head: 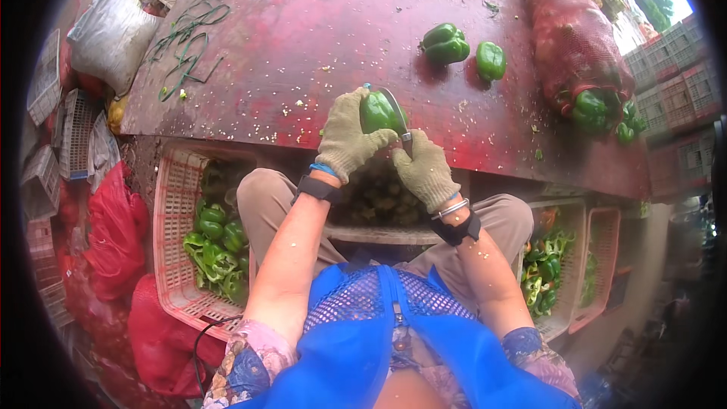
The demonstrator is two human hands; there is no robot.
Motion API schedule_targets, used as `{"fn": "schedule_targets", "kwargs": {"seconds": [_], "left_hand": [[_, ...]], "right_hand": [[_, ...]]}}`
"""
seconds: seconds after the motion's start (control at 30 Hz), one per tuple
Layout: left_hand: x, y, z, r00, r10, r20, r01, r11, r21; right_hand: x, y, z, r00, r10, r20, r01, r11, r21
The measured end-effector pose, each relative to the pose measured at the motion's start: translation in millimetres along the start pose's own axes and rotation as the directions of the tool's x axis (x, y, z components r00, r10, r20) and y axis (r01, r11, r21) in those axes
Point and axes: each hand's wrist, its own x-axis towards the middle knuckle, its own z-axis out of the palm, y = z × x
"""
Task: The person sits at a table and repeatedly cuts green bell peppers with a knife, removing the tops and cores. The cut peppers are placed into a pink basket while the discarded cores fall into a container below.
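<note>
My left hand [349, 133], in a knitted work glove, grips a green bell pepper [376, 112] just above the near edge of the red tabletop [318, 57]. In my right hand [423, 167], gloved the same way, is a knife [396, 109] with a curved blade. The blade lies against the pepper's right side; whether it has cut into the flesh I cannot tell. Farther off on the table sit two whole green peppers, one larger [445, 44] and one smaller [491, 61]. Pale seeds are scattered around my hands.
A red mesh sack [573, 40] with peppers at its mouth lies at the right. Green twine [190, 40] is tangled at the left. Plastic crates holding peppers stand beside my left knee [170, 227] and right knee [576, 272]. A dark container lies beneath the table edge.
</note>
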Motion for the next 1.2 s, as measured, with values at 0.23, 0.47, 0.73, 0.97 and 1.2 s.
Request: {"fn": "schedule_targets", "kwargs": {"seconds": [0.23, 0.47, 0.73, 0.97, 1.2], "left_hand": [[3.0, -1.6, 6.1, 1.0, 0.014, -0.012, -0.014, 0.997, 0.076], [7.3, -5.4, 3.7, 0.997, 0.073, 0.008, -0.074, 0.993, 0.088], [19.8, 0.0, 0.9, 0.997, 0.009, 0.077, -0.016, 0.997, 0.081], [-2.1, -15.0, 11.4, 0.99, -0.143, -0.003, 0.142, 0.984, -0.107], [-9.6, -34.2, 23.7, 0.99, -0.034, -0.136, 0.018, 0.993, -0.116]], "right_hand": [[0.9, 2.3, 5.5, 0.992, 0.107, 0.066, -0.103, 0.992, -0.067], [-72.5, 24.6, -8.8, 0.959, 0.201, 0.198, -0.164, 0.969, -0.187], [-6.4, 6.6, 1.1, 0.978, 0.118, -0.17, -0.069, 0.961, 0.269], [34.0, 7.2, 41.7, 0.962, 0.201, -0.184, -0.08, 0.854, 0.514], [121.4, -10.1, 25.8, 0.97, 0.177, -0.169, -0.16, 0.981, 0.108]]}}
